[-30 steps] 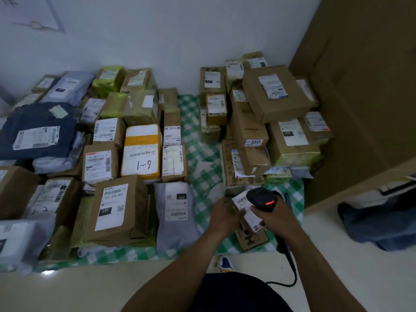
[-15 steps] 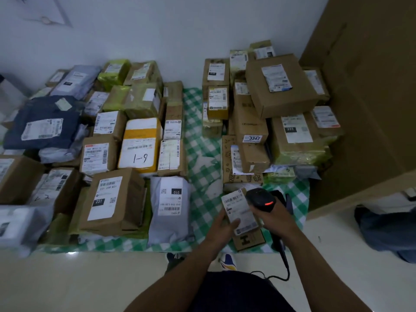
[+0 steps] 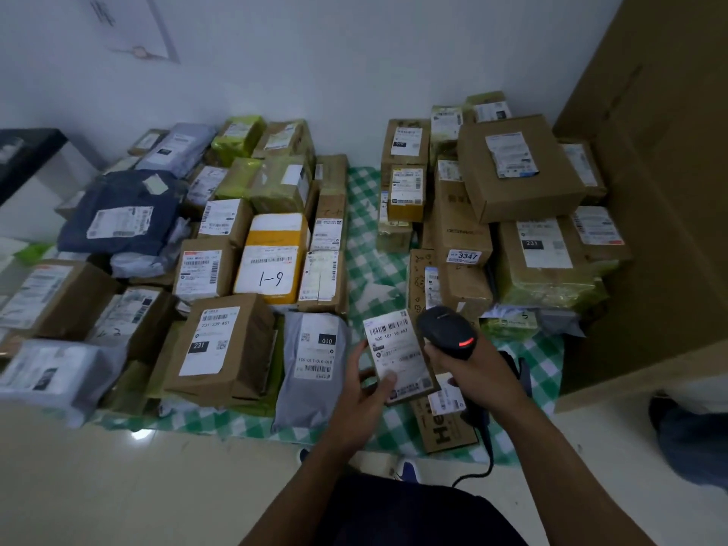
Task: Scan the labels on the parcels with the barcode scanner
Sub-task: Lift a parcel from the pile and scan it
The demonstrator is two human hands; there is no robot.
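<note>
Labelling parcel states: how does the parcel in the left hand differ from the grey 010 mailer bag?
The held parcel is small, brown and stiff, gripped by the left hand; the grey mailer bag is soft, larger, lying on the checked cloth. Both carry white barcode labels.

The left forearm and right forearm are bare from the wrists back. Between them, nearer the body than either grip, sits a dark navy garment. Just beyond it is a white-and-blue shoe.
</note>
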